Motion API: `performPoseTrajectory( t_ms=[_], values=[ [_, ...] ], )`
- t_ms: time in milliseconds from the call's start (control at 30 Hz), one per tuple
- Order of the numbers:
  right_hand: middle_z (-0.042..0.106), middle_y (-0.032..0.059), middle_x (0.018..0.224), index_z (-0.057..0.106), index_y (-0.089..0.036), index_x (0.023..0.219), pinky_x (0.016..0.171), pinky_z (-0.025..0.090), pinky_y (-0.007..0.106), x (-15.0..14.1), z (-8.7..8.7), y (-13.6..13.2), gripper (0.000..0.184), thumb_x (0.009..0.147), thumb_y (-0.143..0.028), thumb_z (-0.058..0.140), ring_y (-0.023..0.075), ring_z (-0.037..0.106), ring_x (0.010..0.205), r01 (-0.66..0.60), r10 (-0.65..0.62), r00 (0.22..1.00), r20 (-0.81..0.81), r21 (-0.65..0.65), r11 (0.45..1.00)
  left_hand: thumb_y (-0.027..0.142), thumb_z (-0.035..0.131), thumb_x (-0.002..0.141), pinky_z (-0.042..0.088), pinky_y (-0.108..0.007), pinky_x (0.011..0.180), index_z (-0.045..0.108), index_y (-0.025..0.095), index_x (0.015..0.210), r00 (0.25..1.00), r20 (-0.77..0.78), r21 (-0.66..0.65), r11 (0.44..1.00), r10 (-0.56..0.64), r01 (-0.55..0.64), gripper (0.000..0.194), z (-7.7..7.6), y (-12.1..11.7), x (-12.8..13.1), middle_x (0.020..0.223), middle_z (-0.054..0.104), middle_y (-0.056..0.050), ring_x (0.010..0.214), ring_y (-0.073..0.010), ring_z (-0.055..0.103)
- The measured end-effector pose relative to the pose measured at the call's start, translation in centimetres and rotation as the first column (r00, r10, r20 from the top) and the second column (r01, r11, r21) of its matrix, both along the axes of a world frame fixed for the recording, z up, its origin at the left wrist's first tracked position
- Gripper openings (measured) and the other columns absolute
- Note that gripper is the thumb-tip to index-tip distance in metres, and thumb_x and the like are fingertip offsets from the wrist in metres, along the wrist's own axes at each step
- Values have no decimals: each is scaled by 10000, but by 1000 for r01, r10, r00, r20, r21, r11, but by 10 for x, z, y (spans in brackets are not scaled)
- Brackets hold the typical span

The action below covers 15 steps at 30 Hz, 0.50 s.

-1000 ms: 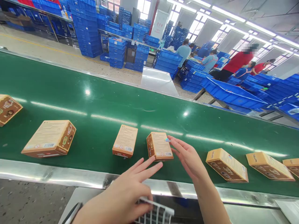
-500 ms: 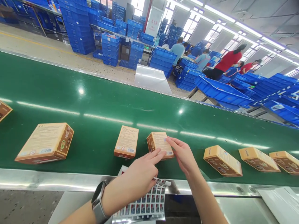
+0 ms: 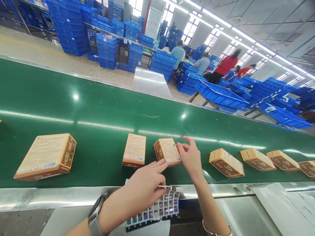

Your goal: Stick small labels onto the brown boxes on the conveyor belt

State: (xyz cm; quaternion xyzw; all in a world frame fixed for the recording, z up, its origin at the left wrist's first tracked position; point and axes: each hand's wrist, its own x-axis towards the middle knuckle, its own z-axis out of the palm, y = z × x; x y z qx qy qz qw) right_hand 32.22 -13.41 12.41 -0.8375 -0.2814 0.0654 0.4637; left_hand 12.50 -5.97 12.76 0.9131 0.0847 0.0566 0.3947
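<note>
Stacks of blue plastic crates [image 3: 66, 29] and several co-workers filled the workshop beyond a broad green conveyor belt [image 3: 103, 108]. On the belt, near its metal edge, lay the brown-and-cream printed carton [image 3: 167, 150] between the 2 hands, just right of a similar carton [image 3: 134, 147] and apart from it.

Judging by the small shiny patch [image 3: 173, 146] on the carton's upper face, good work here called for light bracing with the left fingertips and even pressure from the right, with the label sheet held clear of the print and barcode.

The left hand [image 3: 145, 183] slanted in from the lower left, palm down, its fingertips at the carton's near edge while its grip pinched the label sheet [image 3: 169, 203] beneath. The right hand [image 3: 193, 159] stood over a nearly upright forearm, wrist bent inward, 1 finger raised and curled, with fingertips at the carton's right edge; whether that grip pinched anything could not be told.
</note>
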Motion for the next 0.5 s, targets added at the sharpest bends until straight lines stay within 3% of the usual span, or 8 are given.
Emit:
performPoseTrajectory(
  t_ms=[67,133,200,267,300,367,500],
  values=[
    [771,135,910,635,-195,1022,692,523,409,-1,11,-10,451,768,-563,581,321,703,833,-37,38,998,57,-19,999,156,700,903,576,-294,819,765,206,861,992,-82,-33,995,95,-98,92,11,2,-12,999,801,-36,940,-232,758],
    [772,99,981,691,-219,985,717,541,381,-11,23,-24,335,868,-511,576,289,710,883,-183,185,968,170,-26,983,194,669,936,482,-241,627,775,238,900,973,-152,-45,982,176,-184,120,20,6,-24,762,773,23,698,-183,718],
    [766,50,1034,710,-246,993,781,565,334,-26,34,-38,207,985,-385,558,232,719,934,-445,440,835,331,-66,893,225,663,942,404,-234,597,776,250,895,951,-208,-52,968,229,-245,125,27,10,-35,755,765,35,675,-167,682],
    [747,29,1127,691,-261,1056,889,566,313,-43,41,-48,166,1052,-277,527,198,708,1031,-642,634,615,469,-168,748,240,653,948,379,-242,617,771,251,886,933,-246,-29,960,263,-278,133,30,13,-42,788,769,31,713,-176,671],
    [732,37,1178,675,-258,1098,928,564,327,-51,43,-51,158,1066,-254,520,204,693,1084,-678,678,531,508,-224,700,244,650,951,374,-247,625,767,251,888,928,-260,-5,960,268,-279,134,30,14,-44,795,769,29,728,-184,669],
    [705,78,1243,638,-232,1173,966,567,395,-62,44,-52,165,1079,-241,502,243,659,1157,-673,704,431,565,-318,668,245,656,953,358,-254,629,760,255,888,924,-278,46,964,264,-261,123,31,14,-45,795,768,27,753,-201,672],
    [685,134,1264,618,-188,1143,934,600,486,-68,42,-46,182,1085,-189,446,297,635,1192,-646,720,337,606,-408,646,247,676,964,311,-258,595,742,242,862,925,-306,99,974,227,-206,122,32,9,-45,765,758,20,700,-195,677]
  ],
)
